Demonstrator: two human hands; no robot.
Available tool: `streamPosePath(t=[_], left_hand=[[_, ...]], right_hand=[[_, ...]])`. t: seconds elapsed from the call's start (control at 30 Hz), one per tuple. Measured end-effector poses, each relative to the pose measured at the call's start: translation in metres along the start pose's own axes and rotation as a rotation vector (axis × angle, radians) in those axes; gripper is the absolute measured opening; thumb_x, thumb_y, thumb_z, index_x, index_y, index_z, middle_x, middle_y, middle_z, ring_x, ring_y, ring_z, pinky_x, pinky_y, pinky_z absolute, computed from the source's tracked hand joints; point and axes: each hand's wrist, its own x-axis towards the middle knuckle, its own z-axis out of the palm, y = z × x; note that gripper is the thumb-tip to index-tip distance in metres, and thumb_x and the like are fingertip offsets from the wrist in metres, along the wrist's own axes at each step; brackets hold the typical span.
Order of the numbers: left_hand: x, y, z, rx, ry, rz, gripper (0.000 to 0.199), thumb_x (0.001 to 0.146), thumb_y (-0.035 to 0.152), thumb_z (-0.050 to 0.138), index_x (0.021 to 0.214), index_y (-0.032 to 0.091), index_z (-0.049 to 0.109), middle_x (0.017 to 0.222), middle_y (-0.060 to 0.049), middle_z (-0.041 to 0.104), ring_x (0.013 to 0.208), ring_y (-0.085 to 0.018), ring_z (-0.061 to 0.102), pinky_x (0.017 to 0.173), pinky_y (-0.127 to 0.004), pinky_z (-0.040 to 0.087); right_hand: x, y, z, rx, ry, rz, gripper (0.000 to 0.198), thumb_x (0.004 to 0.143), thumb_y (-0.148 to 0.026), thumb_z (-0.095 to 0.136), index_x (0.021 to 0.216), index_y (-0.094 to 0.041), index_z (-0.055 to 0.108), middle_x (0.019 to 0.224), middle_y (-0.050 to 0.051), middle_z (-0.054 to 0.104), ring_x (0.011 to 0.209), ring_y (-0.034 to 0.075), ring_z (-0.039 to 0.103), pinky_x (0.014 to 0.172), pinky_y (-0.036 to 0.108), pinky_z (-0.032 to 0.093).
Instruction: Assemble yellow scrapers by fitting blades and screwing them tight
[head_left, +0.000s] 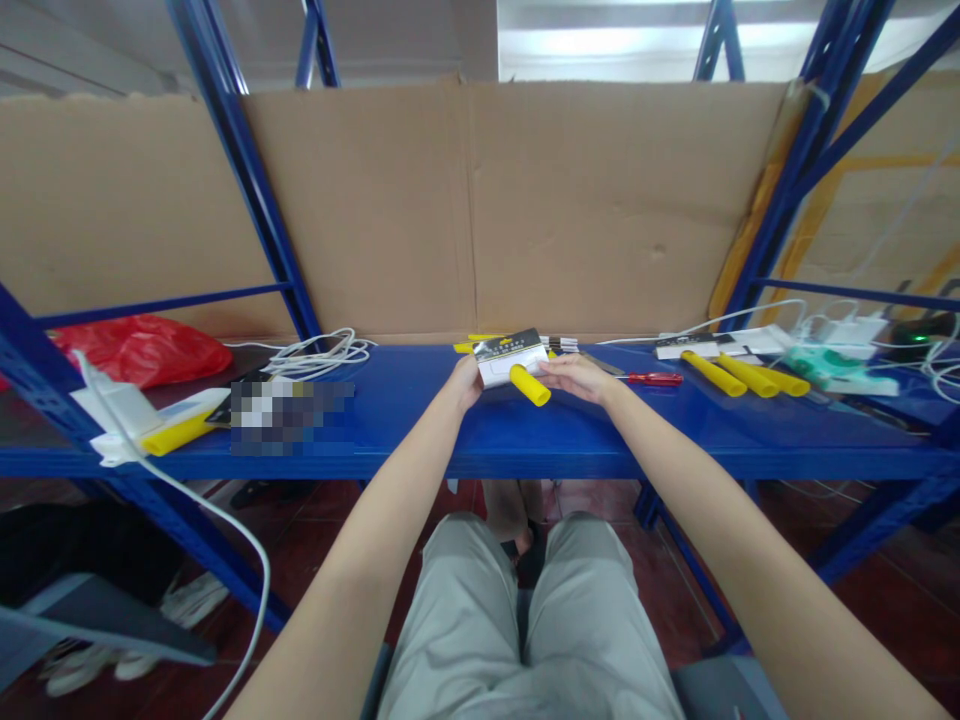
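Just above the front of the blue shelf I have a yellow-handled tool in a white sleeve with a black printed top (513, 358). Its yellow handle (530, 386) points toward me and slightly right. My left hand (468, 382) is closed on the sleeve's left edge. At the right edge, beside the handle, my right hand (576, 377) pinches the sleeve between thumb and fingers. Behind the sleeve lie more yellow and white pieces, partly hidden. A red-handled screwdriver (654, 379) lies to the right of my right hand.
Several yellow-handled tools (712, 374) lie at the right near a green-and-white item (840, 368) and white cables. At the left are coiled white cable (330, 352), a red plastic bag (142, 348) and another yellow handle (178, 434). Cardboard (360, 210) walls the back between blue posts.
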Motion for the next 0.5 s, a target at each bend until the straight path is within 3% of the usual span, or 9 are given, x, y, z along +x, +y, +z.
streamPosePath(t=[0.33, 0.5], left_hand=[[-0.0073, -0.0012, 0.0059, 0.036, -0.056, 0.019, 0.02, 0.08, 0.017, 0.062, 0.098, 0.011, 0.068, 0.085, -0.009, 0.075, 0.077, -0.02, 0.072, 0.078, -0.032, 0.056], [-0.0099, 0.0005, 0.0098, 0.067, -0.085, 0.041, 0.022, 0.089, 0.019, 0.047, 0.091, 0.014, 0.067, 0.084, -0.007, 0.075, 0.084, -0.017, 0.07, 0.079, -0.028, 0.054]], right_hand=[[0.0002, -0.0003, -0.0008, -0.034, 0.013, -0.082, 0.014, 0.07, -0.019, 0.078, 0.083, -0.016, 0.074, 0.096, 0.008, 0.075, 0.097, 0.02, 0.068, 0.1, 0.038, 0.049], [0.0009, -0.0006, -0.001, -0.043, 0.068, -0.124, 0.009, 0.072, -0.018, 0.076, 0.081, -0.018, 0.074, 0.093, 0.006, 0.075, 0.095, 0.019, 0.069, 0.1, 0.038, 0.048]])
